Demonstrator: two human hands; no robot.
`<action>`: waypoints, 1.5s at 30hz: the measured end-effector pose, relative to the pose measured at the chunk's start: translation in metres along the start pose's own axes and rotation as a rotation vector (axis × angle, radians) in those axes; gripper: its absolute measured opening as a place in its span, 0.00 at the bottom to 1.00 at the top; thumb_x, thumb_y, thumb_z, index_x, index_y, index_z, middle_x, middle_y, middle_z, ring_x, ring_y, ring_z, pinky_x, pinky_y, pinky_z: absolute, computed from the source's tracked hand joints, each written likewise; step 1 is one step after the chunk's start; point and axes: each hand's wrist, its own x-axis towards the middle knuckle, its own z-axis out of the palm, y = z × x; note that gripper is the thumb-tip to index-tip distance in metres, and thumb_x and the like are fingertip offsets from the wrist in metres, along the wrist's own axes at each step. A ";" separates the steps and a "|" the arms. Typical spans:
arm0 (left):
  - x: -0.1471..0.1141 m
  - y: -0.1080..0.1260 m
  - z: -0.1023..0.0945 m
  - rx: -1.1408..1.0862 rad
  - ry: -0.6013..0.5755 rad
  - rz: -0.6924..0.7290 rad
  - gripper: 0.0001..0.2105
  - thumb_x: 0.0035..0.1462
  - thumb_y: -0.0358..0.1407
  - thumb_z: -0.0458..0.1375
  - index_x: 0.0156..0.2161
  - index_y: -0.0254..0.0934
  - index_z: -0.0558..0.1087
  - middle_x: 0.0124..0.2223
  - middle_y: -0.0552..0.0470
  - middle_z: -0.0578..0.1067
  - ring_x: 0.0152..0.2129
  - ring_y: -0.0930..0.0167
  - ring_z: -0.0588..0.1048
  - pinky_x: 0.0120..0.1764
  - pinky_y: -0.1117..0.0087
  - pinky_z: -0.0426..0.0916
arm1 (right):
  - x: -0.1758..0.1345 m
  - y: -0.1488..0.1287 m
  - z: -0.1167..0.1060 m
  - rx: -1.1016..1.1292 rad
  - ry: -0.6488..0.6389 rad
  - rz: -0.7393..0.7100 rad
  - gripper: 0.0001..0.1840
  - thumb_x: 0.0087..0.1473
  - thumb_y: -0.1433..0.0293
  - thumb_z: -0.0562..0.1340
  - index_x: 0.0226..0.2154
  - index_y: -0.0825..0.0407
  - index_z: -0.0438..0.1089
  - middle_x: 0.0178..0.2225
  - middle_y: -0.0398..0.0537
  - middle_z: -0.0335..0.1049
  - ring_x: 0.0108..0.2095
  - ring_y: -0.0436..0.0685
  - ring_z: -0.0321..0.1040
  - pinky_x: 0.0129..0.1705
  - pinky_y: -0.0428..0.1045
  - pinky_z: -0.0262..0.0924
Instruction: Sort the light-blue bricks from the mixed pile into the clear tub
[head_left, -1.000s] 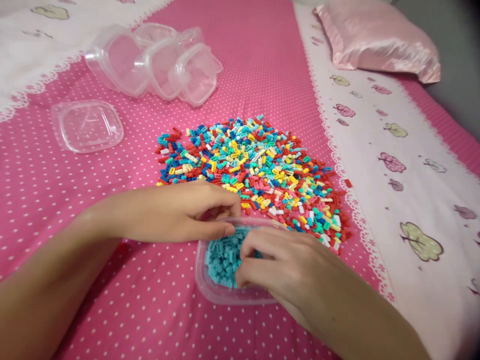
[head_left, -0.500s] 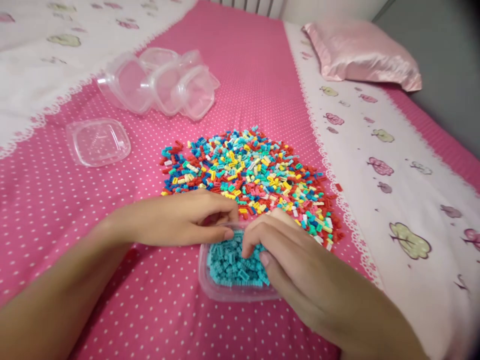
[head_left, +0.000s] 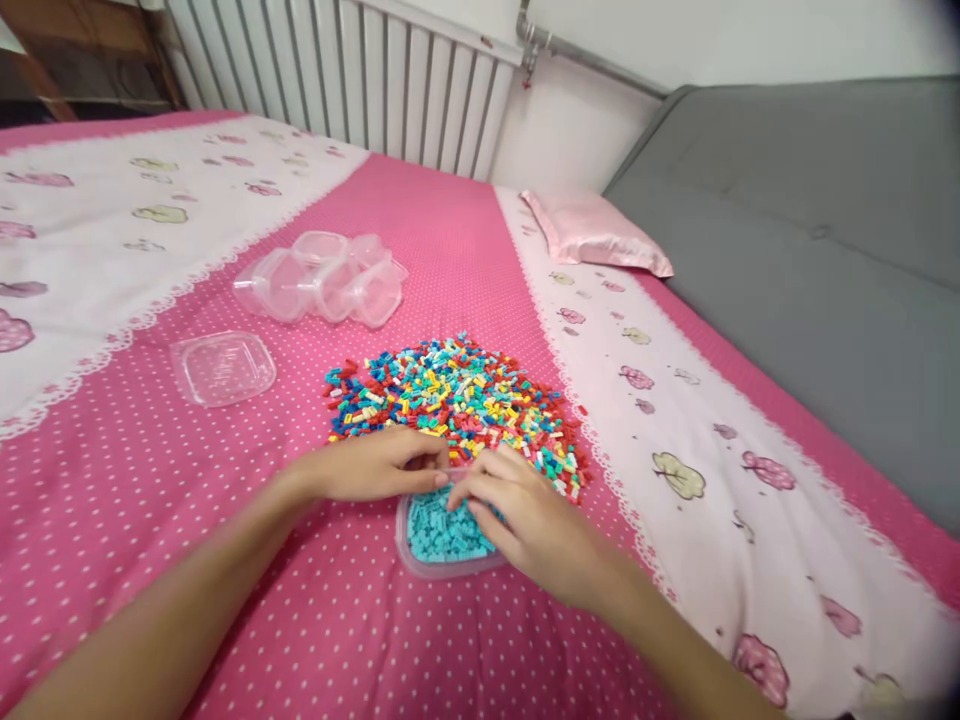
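A clear plastic container [head_left: 420, 570] filled with small turquoise building bricks [head_left: 442, 530] sits on the bed in front of me. My left hand [head_left: 382, 463] is closed at its far left rim, thumb on the edge and fingers curled behind. Over the container's right side, my right hand [head_left: 517, 505] is bent down at the turquoise bricks, with thumb and forefinger apart and nothing visible between them. Its other fingertips are partly hidden. Just beyond both hands spreads a heap of mixed-colour building bricks [head_left: 457, 390] in red, yellow, blue, green and white.
Several clear plastic containers [head_left: 322, 280] lie grouped farther back on the left. A clear lid [head_left: 225, 370] lies nearer on the pink dotted bedspread [head_left: 330, 640]. A pink pillow [head_left: 592, 232] rests by the grey headboard [head_left: 810, 230], and a white radiator [head_left: 337, 80] stands behind.
The camera view has tilted up and pulled back, bringing more of the radiator and headboard into sight. Both hands remain at the container in nearly the same pose.
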 end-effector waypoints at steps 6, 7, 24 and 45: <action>0.003 -0.001 0.005 0.018 -0.002 0.033 0.16 0.67 0.44 0.51 0.37 0.33 0.70 0.31 0.53 0.71 0.26 0.73 0.67 0.28 0.74 0.58 | -0.013 0.002 0.021 -0.137 0.039 -0.002 0.07 0.60 0.77 0.64 0.37 0.52 0.78 0.39 0.47 0.72 0.43 0.56 0.63 0.45 0.51 0.62; 0.003 -0.001 0.005 0.018 -0.002 0.034 0.15 0.67 0.44 0.51 0.36 0.33 0.70 0.31 0.53 0.71 0.26 0.73 0.66 0.28 0.74 0.58 | -0.014 0.002 0.022 -0.159 0.036 -0.002 0.07 0.59 0.78 0.64 0.37 0.52 0.78 0.38 0.47 0.72 0.43 0.56 0.63 0.44 0.51 0.62; 0.008 0.015 0.015 0.014 0.069 0.005 0.10 0.67 0.37 0.51 0.43 0.34 0.71 0.37 0.51 0.74 0.30 0.71 0.70 0.32 0.71 0.60 | -0.017 0.007 0.024 -0.092 0.009 -0.120 0.05 0.58 0.76 0.67 0.33 0.49 0.76 0.32 0.39 0.76 0.37 0.54 0.64 0.42 0.50 0.57; 0.006 0.018 0.014 0.028 0.057 0.009 0.10 0.66 0.37 0.51 0.38 0.35 0.72 0.32 0.52 0.73 0.27 0.72 0.69 0.30 0.72 0.61 | -0.018 0.010 0.030 -0.056 -0.003 -0.113 0.12 0.61 0.77 0.63 0.34 0.46 0.80 0.31 0.40 0.78 0.39 0.55 0.69 0.47 0.51 0.62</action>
